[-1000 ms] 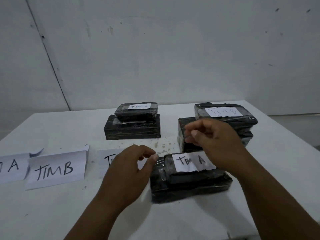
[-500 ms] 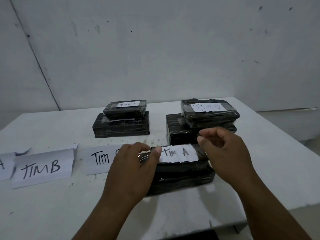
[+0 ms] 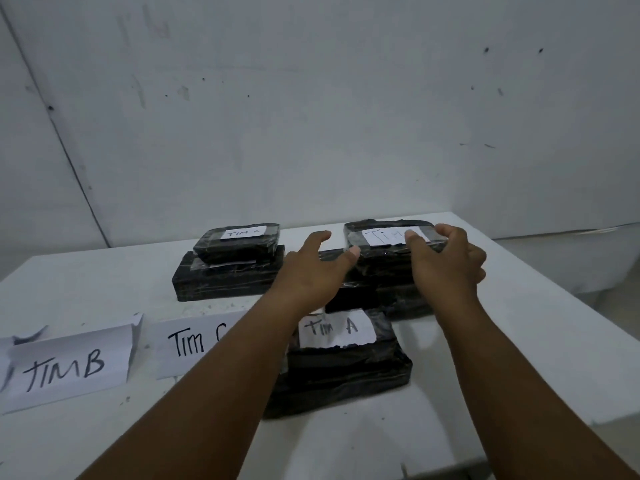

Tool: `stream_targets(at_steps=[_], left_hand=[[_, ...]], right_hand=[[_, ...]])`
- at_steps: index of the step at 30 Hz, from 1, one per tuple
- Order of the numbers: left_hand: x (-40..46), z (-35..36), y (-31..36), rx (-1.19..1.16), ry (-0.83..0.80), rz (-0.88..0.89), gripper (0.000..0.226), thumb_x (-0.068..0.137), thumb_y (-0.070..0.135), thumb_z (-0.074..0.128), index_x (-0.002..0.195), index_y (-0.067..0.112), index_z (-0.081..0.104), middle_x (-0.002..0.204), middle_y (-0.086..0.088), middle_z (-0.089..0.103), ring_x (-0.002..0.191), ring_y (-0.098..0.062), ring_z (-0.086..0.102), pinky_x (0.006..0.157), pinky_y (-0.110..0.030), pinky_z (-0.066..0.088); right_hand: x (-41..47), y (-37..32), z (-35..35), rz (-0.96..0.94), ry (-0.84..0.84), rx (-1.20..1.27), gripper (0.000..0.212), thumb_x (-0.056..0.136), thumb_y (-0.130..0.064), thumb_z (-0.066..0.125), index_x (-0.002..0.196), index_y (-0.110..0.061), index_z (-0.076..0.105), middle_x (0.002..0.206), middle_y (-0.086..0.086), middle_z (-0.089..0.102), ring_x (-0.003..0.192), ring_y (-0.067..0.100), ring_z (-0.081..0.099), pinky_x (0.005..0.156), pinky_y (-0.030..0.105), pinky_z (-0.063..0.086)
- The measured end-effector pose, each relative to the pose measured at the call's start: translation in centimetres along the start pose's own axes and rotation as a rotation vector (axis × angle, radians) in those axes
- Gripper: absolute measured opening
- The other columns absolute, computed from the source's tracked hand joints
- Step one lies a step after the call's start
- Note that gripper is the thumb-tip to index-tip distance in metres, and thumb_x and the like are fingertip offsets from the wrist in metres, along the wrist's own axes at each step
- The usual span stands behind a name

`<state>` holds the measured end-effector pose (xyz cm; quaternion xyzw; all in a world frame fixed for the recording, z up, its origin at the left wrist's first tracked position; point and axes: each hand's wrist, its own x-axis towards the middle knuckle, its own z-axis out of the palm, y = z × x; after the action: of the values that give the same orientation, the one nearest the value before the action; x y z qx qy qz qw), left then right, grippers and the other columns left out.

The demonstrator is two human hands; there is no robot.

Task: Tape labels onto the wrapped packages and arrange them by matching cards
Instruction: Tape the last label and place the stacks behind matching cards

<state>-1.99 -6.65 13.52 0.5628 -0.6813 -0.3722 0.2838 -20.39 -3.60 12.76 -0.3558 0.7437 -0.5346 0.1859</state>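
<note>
Several black wrapped packages lie on the white table (image 3: 540, 344). The nearest package (image 3: 346, 372) carries a "TIM A" label (image 3: 337, 329). Behind it is a stack of two; its top package (image 3: 384, 226) has a faint "TIM B" label (image 3: 384, 236). My right hand (image 3: 446, 261) grips that top package's right end, thumb on the label. My left hand (image 3: 311, 268) is spread, its thumb touching the package's near left corner. A second stack at back left has a small "TIM C" package (image 3: 239, 239) on a larger one (image 3: 225, 280).
Paper cards stand along the left front: "TIM B" card (image 3: 65, 368), "TIM C" card (image 3: 192, 342) partly behind my left forearm, and a sliver of another card (image 3: 4, 355) at the frame's left edge. A white wall rises close behind the table. The table's right edge drops off.
Both hands left the "TIM A" package and moved back to the top package of the right stack. The "TIM A" package now lies untouched at the front.
</note>
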Motion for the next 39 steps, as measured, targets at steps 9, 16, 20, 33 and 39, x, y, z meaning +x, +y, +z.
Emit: stream_targets(at_steps=[9,16,20,33,39], left_hand=[[2.1,0.7,0.6,-0.243,-0.136,-0.184,0.077,0.087,0.075,0.055,0.154,0.052,0.025,0.159,0.006,0.041,0.124,-0.024,0.05,0.098,-0.048,0.048],[2.9,1.2,0.9,-0.215,-0.124,-0.285,0.109,0.073,0.086,0.057,0.154,0.017,0.036,0.154,-0.007,0.046,0.132,-0.031,0.05,0.105,-0.054,0.047],[3.0,1.4,0.8,-0.239,-0.159,-0.321,0.116,0.062,0.092,0.058,0.153,0.022,0.042,0.156,-0.006,0.047,0.138,-0.031,0.046,0.11,-0.055,0.042],[1.8,-2.5,5.9,-0.274,0.174,-0.069,0.086,0.079,0.07,0.066,0.141,0.014,0.045,0.126,-0.003,0.061,0.102,-0.019,0.06,0.076,-0.032,0.05],[0.1,-8.5,4.9,-0.331,0.385,-0.057,0.085,0.065,0.075,0.066,0.129,0.019,0.056,0.122,-0.003,0.061,0.1,-0.021,0.063,0.073,-0.033,0.053]], right_hand=[[2.5,2.0,0.8,0.116,-0.03,0.079,0.062,0.091,-0.053,0.062,0.145,-0.035,0.038,0.149,0.011,0.037,0.136,0.035,0.035,0.099,0.043,0.038],[3.5,2.9,0.9,0.26,-0.139,0.233,0.086,0.076,-0.068,0.065,0.15,-0.044,0.028,0.151,0.009,0.044,0.127,0.035,0.052,0.104,0.049,0.046],[3.9,3.8,1.0,0.333,-0.189,0.318,0.101,0.053,-0.079,0.07,0.142,-0.038,0.043,0.137,0.001,0.059,0.119,0.031,0.062,0.1,0.057,0.051],[1.1,-3.5,-0.8,0.104,-0.113,0.531,0.057,0.071,-0.056,0.074,0.123,-0.035,0.065,0.112,-0.006,0.073,0.1,0.02,0.071,0.081,0.043,0.06],[-2.3,-8.9,0.8,-0.019,-0.343,0.544,0.017,0.092,-0.036,0.068,0.109,-0.036,0.068,0.105,-0.009,0.076,0.097,0.016,0.072,0.08,0.045,0.061]])
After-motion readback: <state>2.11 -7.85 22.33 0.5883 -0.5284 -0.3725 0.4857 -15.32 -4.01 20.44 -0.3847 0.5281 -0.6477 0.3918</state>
